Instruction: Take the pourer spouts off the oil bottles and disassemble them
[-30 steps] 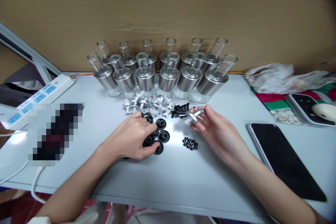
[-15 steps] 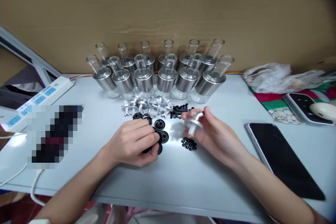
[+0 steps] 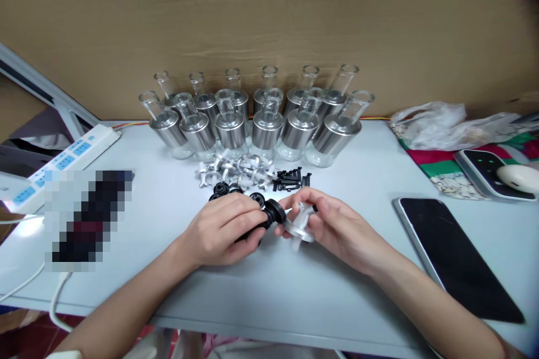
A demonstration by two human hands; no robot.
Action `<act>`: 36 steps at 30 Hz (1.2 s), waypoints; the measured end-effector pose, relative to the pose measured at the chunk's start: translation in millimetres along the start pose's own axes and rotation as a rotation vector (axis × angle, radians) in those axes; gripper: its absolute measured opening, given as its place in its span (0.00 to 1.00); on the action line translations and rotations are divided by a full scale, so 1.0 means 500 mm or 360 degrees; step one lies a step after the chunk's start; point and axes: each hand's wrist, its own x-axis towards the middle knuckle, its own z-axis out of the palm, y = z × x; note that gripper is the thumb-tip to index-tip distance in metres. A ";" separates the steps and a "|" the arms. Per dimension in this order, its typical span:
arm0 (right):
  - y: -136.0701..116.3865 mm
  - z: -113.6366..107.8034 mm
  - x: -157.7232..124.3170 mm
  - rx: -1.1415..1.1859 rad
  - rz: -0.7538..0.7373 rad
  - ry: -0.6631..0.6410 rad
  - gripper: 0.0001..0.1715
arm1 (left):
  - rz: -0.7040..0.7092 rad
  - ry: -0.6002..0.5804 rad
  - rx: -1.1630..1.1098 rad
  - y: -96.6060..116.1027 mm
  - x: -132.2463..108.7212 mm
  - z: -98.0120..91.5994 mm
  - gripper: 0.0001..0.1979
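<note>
My left hand (image 3: 229,228) is closed, its thumb and fingers gripping a black ribbed rubber stopper (image 3: 275,211). Between the fingers of my right hand (image 3: 343,230) is a silver pourer spout (image 3: 298,230), its disc tilted and a pale tube pointing down. The stopper sits right beside the spout; I cannot tell whether they touch. More black stoppers (image 3: 220,188) lie partly under my left hand. Just beyond them is a heap of silver spouts with pale tubes (image 3: 248,167). Small black lever-like parts (image 3: 290,178) lie to the right of that heap.
Two rows of glass bottles with steel sleeves (image 3: 268,129) stand behind the parts. On the left are a power strip (image 3: 63,162) and a blurred-out phone-like device. A phone (image 3: 455,258), plastic bag (image 3: 438,123) and white-rimmed device (image 3: 480,171) lie on the right.
My left hand has brought a black stopper up and rightward out of the pile. My right hand has shifted left and down with the spout, covering the small black rings.
</note>
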 end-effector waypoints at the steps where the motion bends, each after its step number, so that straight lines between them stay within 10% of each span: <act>1: -0.001 -0.001 0.000 0.0005 -0.0026 0.0005 0.18 | -0.0002 -0.0004 -0.0017 -0.001 -0.002 0.000 0.06; 18: 0.000 -0.009 -0.005 -0.0530 -0.0225 -0.0009 0.19 | -0.0239 -0.0254 -0.0035 -0.004 0.005 -0.009 0.10; 36: 0.005 -0.015 -0.006 -0.0383 -0.0122 -0.0027 0.17 | -0.0024 -0.0253 0.0127 -0.008 0.002 -0.003 0.09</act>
